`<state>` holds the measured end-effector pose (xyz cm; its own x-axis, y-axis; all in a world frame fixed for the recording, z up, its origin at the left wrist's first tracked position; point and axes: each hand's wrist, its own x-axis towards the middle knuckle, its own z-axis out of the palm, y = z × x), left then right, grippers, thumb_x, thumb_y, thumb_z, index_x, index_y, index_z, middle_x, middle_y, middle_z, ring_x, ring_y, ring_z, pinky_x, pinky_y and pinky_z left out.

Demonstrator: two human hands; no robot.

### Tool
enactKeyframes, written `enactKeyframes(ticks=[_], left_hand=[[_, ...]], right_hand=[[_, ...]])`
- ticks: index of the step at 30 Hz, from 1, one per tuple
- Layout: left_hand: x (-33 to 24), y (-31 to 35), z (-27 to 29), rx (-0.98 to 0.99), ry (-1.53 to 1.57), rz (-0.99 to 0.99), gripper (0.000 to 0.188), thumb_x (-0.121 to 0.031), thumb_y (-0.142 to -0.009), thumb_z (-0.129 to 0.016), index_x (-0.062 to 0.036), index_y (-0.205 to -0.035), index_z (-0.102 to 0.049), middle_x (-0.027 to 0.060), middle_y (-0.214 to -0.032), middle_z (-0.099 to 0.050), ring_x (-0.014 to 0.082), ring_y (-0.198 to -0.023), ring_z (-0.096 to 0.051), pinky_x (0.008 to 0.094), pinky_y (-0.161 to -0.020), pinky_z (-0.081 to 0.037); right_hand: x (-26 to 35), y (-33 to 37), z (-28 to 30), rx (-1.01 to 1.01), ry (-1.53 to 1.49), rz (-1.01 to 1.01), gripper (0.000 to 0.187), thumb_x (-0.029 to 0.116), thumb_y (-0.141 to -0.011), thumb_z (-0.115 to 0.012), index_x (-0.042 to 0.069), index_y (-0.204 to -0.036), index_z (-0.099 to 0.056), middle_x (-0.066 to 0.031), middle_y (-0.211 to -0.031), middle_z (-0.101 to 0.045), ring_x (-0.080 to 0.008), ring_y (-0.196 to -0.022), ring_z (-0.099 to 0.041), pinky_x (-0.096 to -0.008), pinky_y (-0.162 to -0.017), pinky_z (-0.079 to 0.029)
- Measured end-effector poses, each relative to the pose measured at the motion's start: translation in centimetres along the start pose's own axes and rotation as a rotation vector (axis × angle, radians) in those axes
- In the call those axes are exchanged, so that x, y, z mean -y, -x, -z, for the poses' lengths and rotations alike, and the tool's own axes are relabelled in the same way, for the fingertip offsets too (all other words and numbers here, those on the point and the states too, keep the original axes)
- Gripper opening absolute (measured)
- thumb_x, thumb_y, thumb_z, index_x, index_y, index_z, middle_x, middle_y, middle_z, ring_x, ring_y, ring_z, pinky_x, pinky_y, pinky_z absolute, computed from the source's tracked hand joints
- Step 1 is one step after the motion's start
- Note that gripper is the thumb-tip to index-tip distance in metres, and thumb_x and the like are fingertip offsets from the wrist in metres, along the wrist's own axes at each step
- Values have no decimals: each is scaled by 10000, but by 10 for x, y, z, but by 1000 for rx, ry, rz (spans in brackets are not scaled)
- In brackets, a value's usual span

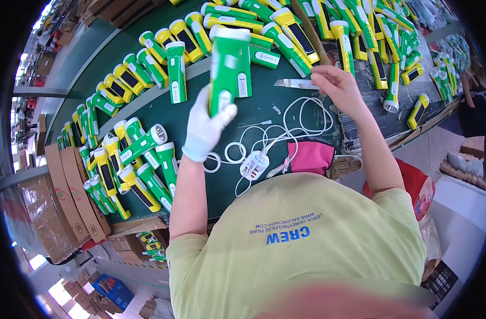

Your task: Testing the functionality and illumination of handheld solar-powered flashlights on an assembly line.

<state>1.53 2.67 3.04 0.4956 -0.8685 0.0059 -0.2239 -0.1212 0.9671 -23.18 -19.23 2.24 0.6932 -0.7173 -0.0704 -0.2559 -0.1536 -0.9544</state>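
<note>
Flashlight (225, 72), green with a white head, is held up above the counter (263, 108) in the white-gloved left hand (206, 123), its head end pointing away from the person. The left fingers are wrapped around its lower end. The bare right hand (339, 89) is bent, its thumb and fingertips close together beside a slim metal-coloured knife (297, 83); I cannot tell whether they grip it or only rest near it.

More green and yellow flashlights (192, 42) line the far side of the counter, with 1 heap (144, 181) near its left end and 1 larger pile (368, 32) at the far right. A green flashlight (176, 74) lies just left of the raised flashlight.

Nearer the person, a white power strip (255, 166) sits among looping white cables (328, 119), and a pink cloth pouch (310, 155) lies just to its right. Cardboard boxes (46, 204) stand at the left end, and a red stool (421, 186) is beyond the right elbow.
</note>
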Motion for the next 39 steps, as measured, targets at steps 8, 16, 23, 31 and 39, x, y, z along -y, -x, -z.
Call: enactKeyframes(ticks=[8, 16, 23, 31, 39], left_hand=[[-42, 11, -14, 5, -603, -430, 488, -40, -712, -719, -128, -1184, -630, 91, -1125, -640, 301, -1003, -622, 367, -837, -516], [-39, 22, -22, 68, -436, -485, 414, -15, -716, -691, -39, -1122, -615, 180, -1125, -621, 361, -1022, -625, 395, -916, -494], [-45, 32, -30, 62, -326, -501, 415, 29, -704, -676, 2, -1106, -573, 187, -1120, -593, 335, -1020, -602, 390, -941, -466], [-49, 30, -39, 89, -276, -498, 390, 38, -711, -682, 5, -1089, -588, 182, -1115, -595, 319, -991, -618, 365, -901, -488], [-48, 34, -32, 77, -249, -481, 386, 37, -722, -658, 12, -1099, -581, 155, -1127, -584, 266, -1019, -597, 346, -934, -465]], right_hand=[[46, 11, -42, 129, -140, 229, 426, 304, -986, -492, 24, -1296, -574, -62, -1046, -677, -135, -986, -563, -281, -902, -411], [35, 32, -53, 61, -405, 166, 281, 229, -945, -636, 30, -1142, -651, -4, -942, -636, -72, -895, -566, -248, -788, -451], [33, 43, -51, 92, -416, 195, 269, 246, -963, -615, -3, -1060, -646, -47, -1013, -639, -120, -979, -575, -288, -874, -448], [28, 50, -41, 61, -384, 113, 275, 246, -951, -629, -2, -1068, -660, -89, -1118, -644, -170, -1083, -581, -320, -964, -436], [33, 47, -50, 43, -387, 200, 286, 273, -952, -623, 10, -1059, -654, -32, -989, -656, -94, -942, -580, -264, -826, -461]])
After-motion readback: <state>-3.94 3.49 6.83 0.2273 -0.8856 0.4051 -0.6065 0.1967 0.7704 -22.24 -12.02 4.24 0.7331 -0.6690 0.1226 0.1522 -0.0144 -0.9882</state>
